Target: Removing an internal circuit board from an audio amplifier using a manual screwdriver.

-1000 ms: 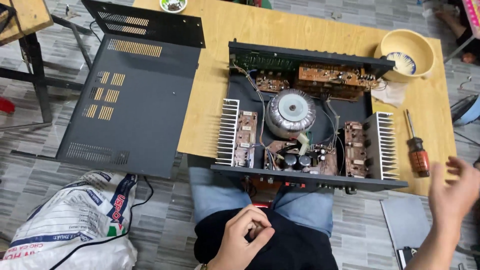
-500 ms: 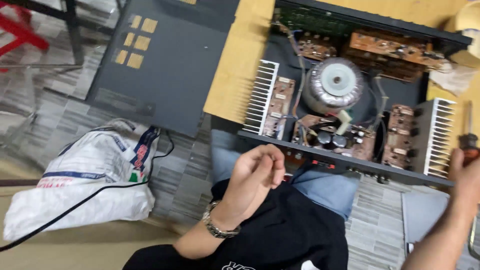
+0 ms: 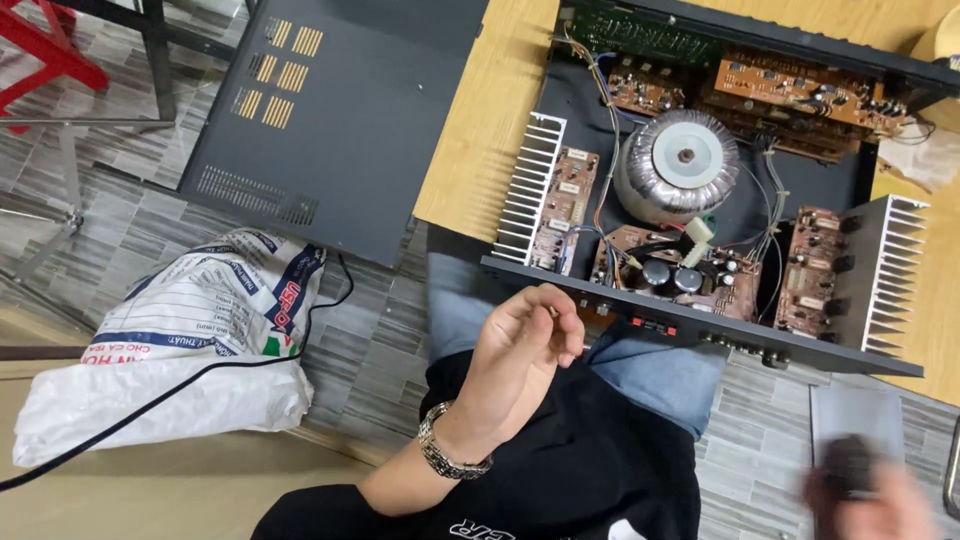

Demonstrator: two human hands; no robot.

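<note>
An open black amplifier chassis (image 3: 690, 335) lies on a wooden table (image 3: 480, 130), its back panel over my lap. Inside are a round silver transformer (image 3: 685, 160), brown circuit boards (image 3: 810, 90) and finned silver heat sinks at the left (image 3: 528, 190) and right (image 3: 888, 270). My left hand (image 3: 520, 350), with a metal watch on the wrist, hovers just in front of the chassis' near edge. Its fingers are curled in and nothing shows in them. My right hand (image 3: 865, 495) is a blur at the bottom right, low over the floor, with a dark shape at it.
The removed dark metal cover (image 3: 340, 120) hangs off the table's left side. A white printed sack (image 3: 190, 340) with a black cable (image 3: 200, 375) across it lies on the tiled floor. A red stool (image 3: 50, 50) and metal frame legs stand at the top left. A white cloth (image 3: 925, 155) lies at the right.
The view has swung left and closer. My left hand rose from my lap to the chassis edge. My right hand dropped from the table's right side to the bottom right.
</note>
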